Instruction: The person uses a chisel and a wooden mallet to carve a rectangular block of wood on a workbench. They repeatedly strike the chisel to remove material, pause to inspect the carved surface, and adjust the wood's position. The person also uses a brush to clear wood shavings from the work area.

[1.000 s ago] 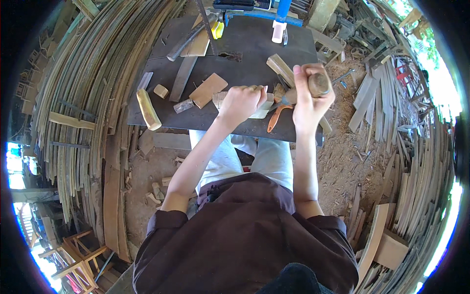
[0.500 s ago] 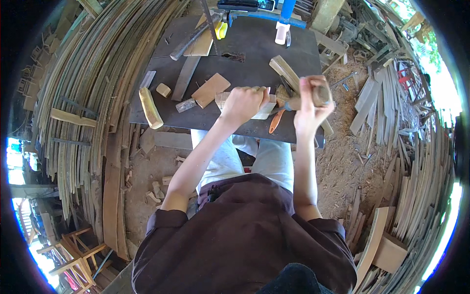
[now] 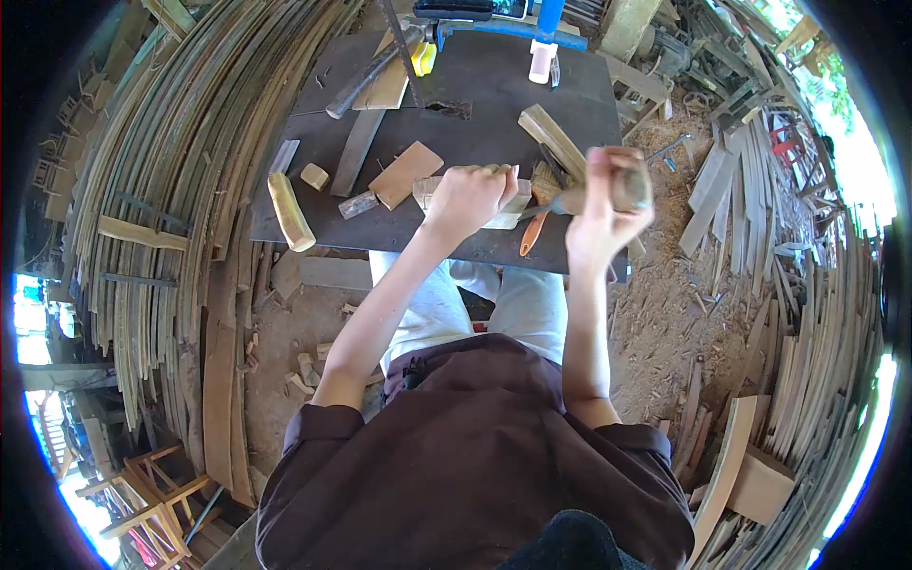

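A pale wood block [image 3: 503,219] lies near the front edge of the dark worktable [image 3: 494,142]. My left hand [image 3: 467,201] is closed over the top of this block, holding it against the table. My right hand [image 3: 605,217] wraps round the thick wooden handle of a chisel [image 3: 568,200], slightly blurred. Its thin dark blade points left at the block's right end; whether the tip touches is unclear. Just below the blade is an orange handle [image 3: 533,235], partly covered by other things. A squared wood stick [image 3: 551,140] lies beyond my right hand.
Left of the block are a flat wood piece [image 3: 408,173], a small wood cube [image 3: 314,176] and a curved wood piece [image 3: 291,213]. Farther back rest a hammer [image 3: 366,84] and a blue clamp frame [image 3: 549,28]. Stacked wood strips [image 3: 180,142] flank the table.
My right hand and the chisel have shifted slightly right, and more of the blade shows beside the block. My left hand keeps its hold. The whole view has moved a little.
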`<state>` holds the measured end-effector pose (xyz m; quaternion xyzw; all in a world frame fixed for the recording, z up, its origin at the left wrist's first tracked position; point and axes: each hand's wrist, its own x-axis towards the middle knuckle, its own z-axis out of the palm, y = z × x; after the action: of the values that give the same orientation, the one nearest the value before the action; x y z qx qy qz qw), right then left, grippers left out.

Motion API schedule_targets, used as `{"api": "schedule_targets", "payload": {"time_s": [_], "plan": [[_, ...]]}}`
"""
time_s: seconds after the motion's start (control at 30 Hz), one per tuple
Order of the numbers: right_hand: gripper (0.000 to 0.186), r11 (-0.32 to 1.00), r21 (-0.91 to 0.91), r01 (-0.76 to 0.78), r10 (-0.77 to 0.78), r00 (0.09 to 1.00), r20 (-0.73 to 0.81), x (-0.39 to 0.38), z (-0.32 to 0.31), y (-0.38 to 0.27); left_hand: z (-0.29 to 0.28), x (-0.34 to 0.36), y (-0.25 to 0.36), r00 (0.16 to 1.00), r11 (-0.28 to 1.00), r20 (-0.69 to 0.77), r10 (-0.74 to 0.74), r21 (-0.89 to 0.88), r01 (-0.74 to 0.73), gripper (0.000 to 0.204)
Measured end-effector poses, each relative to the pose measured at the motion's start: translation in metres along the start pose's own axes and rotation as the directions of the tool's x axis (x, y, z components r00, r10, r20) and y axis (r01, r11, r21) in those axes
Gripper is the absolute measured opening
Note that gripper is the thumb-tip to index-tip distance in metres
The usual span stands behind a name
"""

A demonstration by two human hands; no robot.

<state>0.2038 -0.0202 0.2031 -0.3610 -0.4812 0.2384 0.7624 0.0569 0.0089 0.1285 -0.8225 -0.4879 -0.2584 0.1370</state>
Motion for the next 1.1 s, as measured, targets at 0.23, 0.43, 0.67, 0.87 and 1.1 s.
{"api": "schedule_targets", "payload": {"time_s": [0.23, 0.43, 0.67, 0.87, 1.1], "plan": [[0.013, 0.999, -0.034, 0.041, -0.043, 0.996, -0.082, -0.002, -0.003, -0.004, 0.0, -0.002, 0.001, 0.998, 1.0, -0.066, 0.006, -0.017, -0.007, 0.034], [0.01, 0.992, -0.019, -0.122, 0.121, 0.991, -0.051, -0.011, -0.001, 0.028, 0.001, 0.001, 0.0, 1.0, 1.0, -0.025, 0.0, -0.005, 0.0, 0.034], [0.015, 0.994, -0.109, -0.004, 0.002, 1.0, -0.019, -0.009, 0.008, 0.008, 0.003, -0.002, -0.001, 1.0, 1.0, -0.013, 0.003, -0.012, -0.003, 0.034], [0.017, 0.98, -0.171, 0.103, -0.099, 0.995, 0.029, -0.011, 0.01, 0.011, 0.005, -0.004, -0.001, 0.999, 1.0, -0.036, 0.014, 0.008, -0.014, 0.034], [0.016, 0.984, -0.179, 0.02, -0.01, 0.998, 0.056, -0.019, 0.008, 0.037, -0.002, 0.0, 0.002, 1.0, 1.0, 0.021, -0.014, 0.011, 0.013, 0.034]]}}
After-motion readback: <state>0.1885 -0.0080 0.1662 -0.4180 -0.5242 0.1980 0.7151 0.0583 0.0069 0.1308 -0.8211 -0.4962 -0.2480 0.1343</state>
